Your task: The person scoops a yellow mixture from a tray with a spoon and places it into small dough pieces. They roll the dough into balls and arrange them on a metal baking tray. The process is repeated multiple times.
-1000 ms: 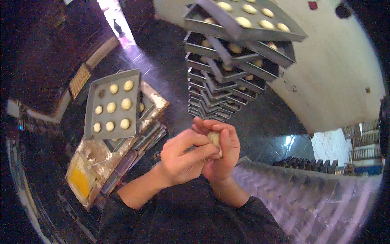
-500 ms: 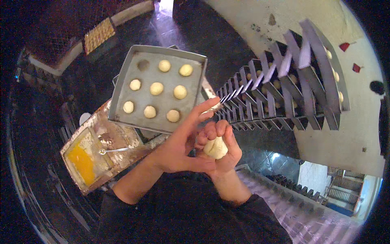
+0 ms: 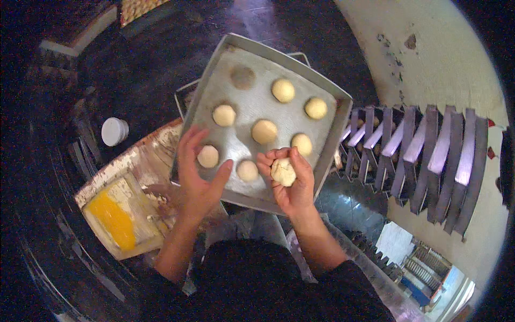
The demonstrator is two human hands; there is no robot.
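Note:
My right hand is closed around a pale dough ball with a creased top, held above the near right part of a square metal tray. Over the tray's near left side, my left hand is open, thumb and fingers spread apart. Between them sits a dough ball; whether they touch it I cannot tell. Several more round balls stand spaced out in the tray, one in the middle. A dark round mark shows on the tray's bare metal at the far left. My right hand hides part of the tray.
Left of the tray, a worn board holds a shallow container with yellow-orange stuff in it. A white round tub stands beyond. To the right rises a stack of dark metal trays near a pale wall. Another filled tray lies far left.
My hands have parted: the left has moved left over the tray and opened, while the right still holds the dough ball. The view has shifted, bringing the tray closer under my hands.

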